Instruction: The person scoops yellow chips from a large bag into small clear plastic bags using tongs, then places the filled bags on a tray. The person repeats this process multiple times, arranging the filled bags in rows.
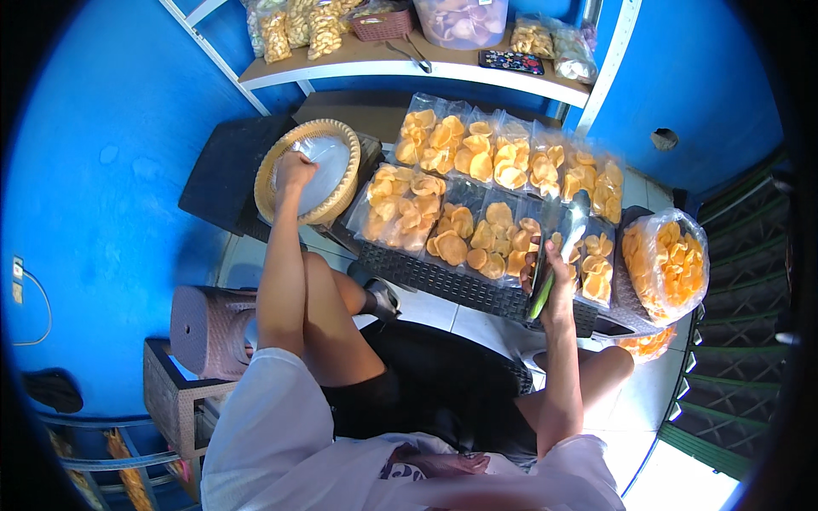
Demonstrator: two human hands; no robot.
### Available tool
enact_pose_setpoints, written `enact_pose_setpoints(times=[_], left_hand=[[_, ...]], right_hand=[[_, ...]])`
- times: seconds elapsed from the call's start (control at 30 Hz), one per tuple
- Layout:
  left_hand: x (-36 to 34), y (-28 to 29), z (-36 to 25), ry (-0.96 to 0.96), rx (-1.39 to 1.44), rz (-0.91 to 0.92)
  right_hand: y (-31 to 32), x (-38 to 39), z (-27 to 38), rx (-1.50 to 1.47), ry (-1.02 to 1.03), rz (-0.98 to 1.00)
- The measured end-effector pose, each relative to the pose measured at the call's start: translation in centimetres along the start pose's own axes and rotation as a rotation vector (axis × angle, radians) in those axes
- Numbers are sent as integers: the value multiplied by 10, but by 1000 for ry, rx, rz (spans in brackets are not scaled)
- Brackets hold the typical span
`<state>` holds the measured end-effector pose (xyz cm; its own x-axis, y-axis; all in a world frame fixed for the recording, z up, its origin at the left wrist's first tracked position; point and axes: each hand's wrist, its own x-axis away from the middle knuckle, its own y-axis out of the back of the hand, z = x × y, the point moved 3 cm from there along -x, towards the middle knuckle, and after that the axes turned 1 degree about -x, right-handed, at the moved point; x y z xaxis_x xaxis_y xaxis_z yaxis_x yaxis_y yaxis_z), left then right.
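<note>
Leftmost, basket (pixel 352 183): round, woven, with clear plastic (pixel 328 166) inside.
Left hand (pixel 294 170): in the basket, fingers bunched; cannot tell whether they grip the plastic.
Cracker bags (pixel 511 162): two rows on the dark woven table (pixel 443 281).
Right hand (pixel 558 285): fingers clamped on tongs (pixel 578 223).
Big bag (pixel 669 264): full of orange crackers, far right.

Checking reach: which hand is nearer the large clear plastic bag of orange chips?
Right. The right hand is a short way left of the bag; the left hand is farther left, inside the round tan woven basket.
</note>
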<state>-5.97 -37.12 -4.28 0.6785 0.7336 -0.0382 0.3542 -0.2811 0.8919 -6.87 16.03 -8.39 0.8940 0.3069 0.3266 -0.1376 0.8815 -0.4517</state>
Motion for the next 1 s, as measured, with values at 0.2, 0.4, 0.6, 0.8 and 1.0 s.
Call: enact_pose_setpoints(times=[0.2,0.4,0.6,0.8,1.0], left_hand=[[22,39,-34,-37,297,-443],[76,22,-123,-90,1560,370],[175,-39,-197,-93,1799,826],[213,-68,-220,-74,1718,842],[207,-74,-220,-55,1720,827]], right_hand=[[-8,-4,-2,-18,0,11],[-24,-4,-11,13,-33,94],[-34,-7,-20,-290,-5,185],[-31,-13,-15,-424,65,209],[-22,-14,-12,-424,95,178]])
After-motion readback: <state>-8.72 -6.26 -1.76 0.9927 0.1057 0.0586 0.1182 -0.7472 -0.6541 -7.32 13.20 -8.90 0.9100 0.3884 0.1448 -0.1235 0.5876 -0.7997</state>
